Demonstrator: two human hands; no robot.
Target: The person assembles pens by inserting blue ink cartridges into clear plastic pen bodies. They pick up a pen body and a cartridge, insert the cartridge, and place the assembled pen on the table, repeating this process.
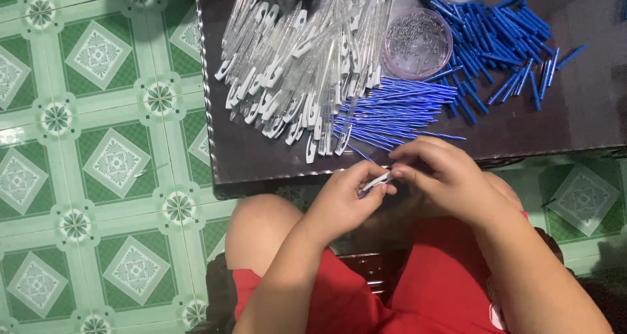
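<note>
Both my hands meet just off the worktop's (261,158) near edge: left hand (343,200) and right hand (437,174) fingers pinched on one pen barrel (377,182), light, stiff, slippery; best gripped mid-body.

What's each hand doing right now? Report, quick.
Left hand: closed on a white pen barrel.
Right hand: fingertips pinched at the same barrel's end.

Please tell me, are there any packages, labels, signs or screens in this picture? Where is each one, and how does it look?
None of these can be seen.
Nearest to a package: a round clear pink dish of small metal pieces, on the dark table, between the white pen barrels and the blue pen parts.
</note>
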